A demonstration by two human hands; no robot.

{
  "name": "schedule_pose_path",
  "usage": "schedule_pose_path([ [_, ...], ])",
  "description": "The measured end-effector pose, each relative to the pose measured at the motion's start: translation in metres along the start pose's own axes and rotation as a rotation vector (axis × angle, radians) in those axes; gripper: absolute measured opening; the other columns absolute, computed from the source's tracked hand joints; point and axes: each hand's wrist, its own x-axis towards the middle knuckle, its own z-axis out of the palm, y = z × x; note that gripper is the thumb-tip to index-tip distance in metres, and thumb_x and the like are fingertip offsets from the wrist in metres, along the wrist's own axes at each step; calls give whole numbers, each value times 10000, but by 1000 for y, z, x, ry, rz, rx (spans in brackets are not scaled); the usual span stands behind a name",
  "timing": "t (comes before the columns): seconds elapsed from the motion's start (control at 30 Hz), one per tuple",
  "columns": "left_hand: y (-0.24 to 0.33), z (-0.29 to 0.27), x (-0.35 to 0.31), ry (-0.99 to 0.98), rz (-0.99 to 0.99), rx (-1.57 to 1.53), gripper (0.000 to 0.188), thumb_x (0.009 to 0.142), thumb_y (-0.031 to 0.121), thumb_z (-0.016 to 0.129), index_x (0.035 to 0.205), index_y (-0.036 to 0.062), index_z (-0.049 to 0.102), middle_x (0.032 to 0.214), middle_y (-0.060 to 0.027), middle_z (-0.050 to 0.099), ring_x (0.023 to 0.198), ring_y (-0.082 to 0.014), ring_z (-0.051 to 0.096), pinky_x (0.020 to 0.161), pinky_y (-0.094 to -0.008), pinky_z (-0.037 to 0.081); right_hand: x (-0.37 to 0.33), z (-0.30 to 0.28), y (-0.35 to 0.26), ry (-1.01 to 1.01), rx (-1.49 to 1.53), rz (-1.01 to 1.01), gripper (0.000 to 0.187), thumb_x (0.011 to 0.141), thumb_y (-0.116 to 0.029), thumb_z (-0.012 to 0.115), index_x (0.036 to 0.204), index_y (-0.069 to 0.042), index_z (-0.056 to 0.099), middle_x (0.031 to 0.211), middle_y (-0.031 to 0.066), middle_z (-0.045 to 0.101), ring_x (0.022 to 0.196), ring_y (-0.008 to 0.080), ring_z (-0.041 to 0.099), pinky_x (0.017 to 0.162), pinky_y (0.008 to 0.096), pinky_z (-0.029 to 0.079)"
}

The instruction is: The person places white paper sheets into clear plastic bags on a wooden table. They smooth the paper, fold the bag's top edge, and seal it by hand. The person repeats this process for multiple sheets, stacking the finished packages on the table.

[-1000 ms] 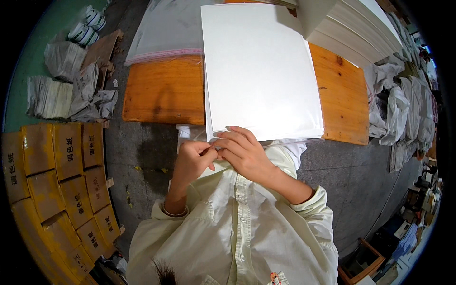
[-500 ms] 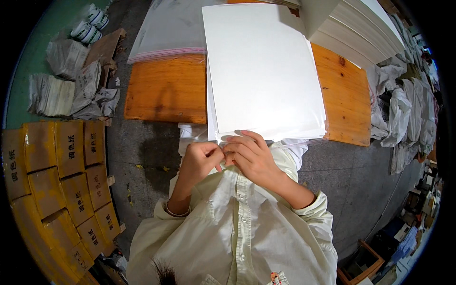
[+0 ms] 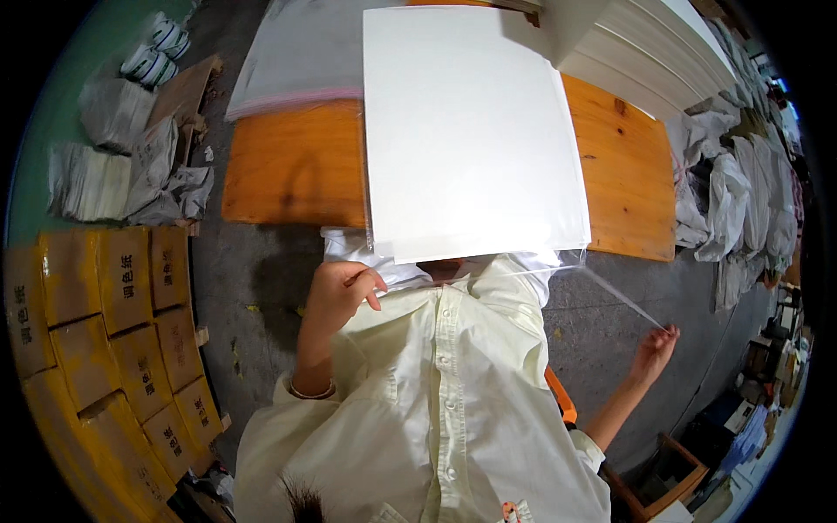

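Right hand (image 3: pixel 658 345) has been drawn outward, clamped on clear film (image 3: pixel 623 298); left hand (image 3: pixel 343 295) curled, grip unclear. Paper (image 3: pixel 475 144) is laid on the counter (image 3: pixel 292 179), boxes (image 3: pixel 131 279) stacked leftward.

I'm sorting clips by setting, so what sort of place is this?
Probably a packing workshop or warehouse: taped cardboard boxes stacked at left, plastic-wrapped bundles beyond them, and large white sheets on a wooden table.

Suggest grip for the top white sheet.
Top white sheet: likely best pinched at its near-left corner from the person's side, since it juts past the wooden table. Clear film stretches from beside the near-right corner to the right hand.
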Motion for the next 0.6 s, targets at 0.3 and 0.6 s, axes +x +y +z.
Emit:
schedule_pose_path([
  [0.3, -19, -19, -7, -102, 25, -188, 240, 899, 121, 510, 787, -28, 661, 641, -61, 642, 448, -31, 471, 397, -178, 313, -47, -149, 39, 476, -1395, -238, 369, 907, -83, 596, 1271, -46, 545, 1075, 87, 666, 879, 164, 650, 726, 286, 517],
  [0.6, -22, -27, -6, 384, 596, 683, 376, 828, 117, 646, 1191, 58, 571, 1166, -152, 600, 1062, -262, 596, 856, -368, 470, 19, 36, 59, -8, -1782, -827, 406, 844, -64, 667, 1234, -131, 574, 1097, 106, 651, 995, 217, 629, 877, 340, 483],
])
